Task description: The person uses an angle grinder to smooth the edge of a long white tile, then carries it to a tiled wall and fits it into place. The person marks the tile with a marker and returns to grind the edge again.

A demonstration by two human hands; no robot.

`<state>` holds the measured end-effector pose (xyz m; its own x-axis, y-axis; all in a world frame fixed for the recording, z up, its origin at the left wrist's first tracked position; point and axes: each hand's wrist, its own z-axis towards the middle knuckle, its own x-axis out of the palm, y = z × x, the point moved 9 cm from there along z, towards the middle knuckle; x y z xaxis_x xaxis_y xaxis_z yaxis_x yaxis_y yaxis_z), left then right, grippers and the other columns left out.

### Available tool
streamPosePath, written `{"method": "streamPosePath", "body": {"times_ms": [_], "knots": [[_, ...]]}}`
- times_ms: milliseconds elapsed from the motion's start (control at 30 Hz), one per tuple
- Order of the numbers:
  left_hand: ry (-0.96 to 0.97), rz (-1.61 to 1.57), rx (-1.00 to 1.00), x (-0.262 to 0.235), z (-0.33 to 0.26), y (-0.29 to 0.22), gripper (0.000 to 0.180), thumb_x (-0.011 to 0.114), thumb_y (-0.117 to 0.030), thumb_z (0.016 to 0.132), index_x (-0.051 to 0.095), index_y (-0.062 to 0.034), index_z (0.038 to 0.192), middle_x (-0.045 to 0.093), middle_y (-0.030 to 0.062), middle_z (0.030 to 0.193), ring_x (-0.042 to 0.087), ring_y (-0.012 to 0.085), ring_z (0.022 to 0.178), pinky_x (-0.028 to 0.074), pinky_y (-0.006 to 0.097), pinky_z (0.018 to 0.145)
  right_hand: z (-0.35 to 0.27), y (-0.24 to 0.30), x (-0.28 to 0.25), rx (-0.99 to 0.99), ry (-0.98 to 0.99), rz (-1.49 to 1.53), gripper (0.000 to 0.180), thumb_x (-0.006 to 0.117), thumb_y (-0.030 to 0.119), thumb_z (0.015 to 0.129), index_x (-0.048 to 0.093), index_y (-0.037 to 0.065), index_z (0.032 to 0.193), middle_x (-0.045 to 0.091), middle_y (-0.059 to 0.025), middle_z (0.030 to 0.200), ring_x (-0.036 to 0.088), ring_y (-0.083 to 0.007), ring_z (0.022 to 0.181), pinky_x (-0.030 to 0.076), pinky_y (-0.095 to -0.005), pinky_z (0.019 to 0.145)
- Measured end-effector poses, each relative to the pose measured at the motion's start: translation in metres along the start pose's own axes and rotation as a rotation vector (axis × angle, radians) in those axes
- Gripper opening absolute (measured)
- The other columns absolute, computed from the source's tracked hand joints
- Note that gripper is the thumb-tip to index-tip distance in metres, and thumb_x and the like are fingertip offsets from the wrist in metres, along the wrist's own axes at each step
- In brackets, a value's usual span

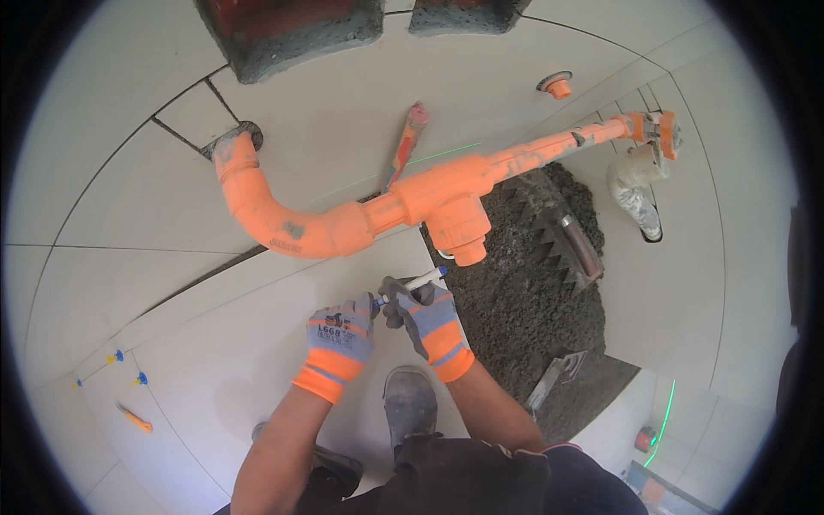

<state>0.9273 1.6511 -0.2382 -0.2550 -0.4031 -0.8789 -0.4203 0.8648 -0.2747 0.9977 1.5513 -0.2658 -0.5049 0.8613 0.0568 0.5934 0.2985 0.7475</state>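
Observation:
Both my hands wear grey gloves with orange bands and meet over the pale tile in the middle. A white marker pen [425, 279] with blue ends runs between them, tilted up to the right. My right hand [425, 318] is closed around its body. At the pen's lower blue end, the fingers of my left hand [342, 335] are closed on it. Just beyond the hands is an orange drain pipe [296, 227] with a bend and a branch fitting. Grey mortar [524, 292] is spread to the right of my right hand.
A notched trowel [582, 245] rests on the mortar, with a smaller trowel [558, 378] nearer me. An orange utility knife [135, 419] and blue-and-yellow clips [141, 378] lie left. A red tool [406, 146] lies behind the pipe. A green laser line [665, 412] shows at lower right.

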Motion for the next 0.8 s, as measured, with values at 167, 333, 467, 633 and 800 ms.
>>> {"method": "streamPosePath", "body": {"times_ms": [167, 333, 467, 633, 800], "knots": [[0.046, 0.213, -0.072, -0.004, 0.021, 0.049, 0.057, 0.06, -0.033, 0.077, 0.041, -0.0075, 0.124, 0.054, 0.0126, 0.109, 0.054, 0.027, 0.098, 0.042, 0.041, 0.082, 0.028, 0.018, -0.037, -0.212, -0.144, 0.187, 0.017, 0.059, 0.008, 0.081, 0.06, 0.0, 0.096, 0.062, -0.0064, 0.079, 0.054, -0.0092, 0.06, 0.042, -0.0233, 0.051], [0.144, 0.479, -0.245, -0.011, 0.016, 0.149, 0.063, 0.059, -0.038, 0.078, 0.039, -0.0072, 0.129, 0.049, 0.0105, 0.123, 0.047, 0.0263, 0.112, 0.037, 0.039, 0.092, 0.08, 0.036, -0.055, -0.234, -0.269, 0.089, 0.017, 0.054, 0.005, 0.083, 0.06, 0.0, 0.099, 0.061, -0.0068, 0.091, 0.057, -0.0134, 0.075, 0.046, -0.031, 0.064], [0.187, 0.539, -0.361, -0.014, 0.0, 0.193, 0.066, 0.059, -0.039, 0.079, 0.037, -0.0078, 0.132, 0.043, 0.01, 0.132, 0.043, 0.0256, 0.117, 0.034, 0.039, 0.096, 0.09, 0.068, -0.043, -0.458, -0.356, -0.39, 0.018, 0.055, 0.006, 0.083, 0.059, 0.0, 0.1, 0.06, -0.0061, 0.09, 0.057, -0.0137, 0.077, 0.046, -0.0314, 0.064], [0.204, 0.477, -0.387, -0.013, -0.004, 0.197, 0.069, 0.061, -0.033, 0.079, 0.031, -0.0086, 0.136, 0.041, 0.0093, 0.133, 0.042, 0.0249, 0.121, 0.034, 0.038, 0.098, 0.104, 0.075, -0.037, -0.497, -0.345, -0.531, 0.02, 0.054, 0.008, 0.084, 0.058, 0.001, 0.102, 0.059, -0.0058, 0.092, 0.056, -0.0138, 0.078, 0.046, -0.0311, 0.064], [0.293, 0.529, -0.405, -0.003, 0.0, 0.199, 0.067, 0.058, -0.024, 0.08, 0.029, -0.0082, 0.138, 0.04, 0.0087, 0.135, 0.041, 0.024, 0.122, 0.034, 0.037, 0.097, 0.114, 0.07, -0.045, -0.485, -0.305, -0.572, 0.021, 0.053, 0.01, 0.084, 0.057, 0.002, 0.104, 0.058, -0.0055, 0.093, 0.055, -0.0138, 0.079, 0.046, -0.0308, 0.064]]}}
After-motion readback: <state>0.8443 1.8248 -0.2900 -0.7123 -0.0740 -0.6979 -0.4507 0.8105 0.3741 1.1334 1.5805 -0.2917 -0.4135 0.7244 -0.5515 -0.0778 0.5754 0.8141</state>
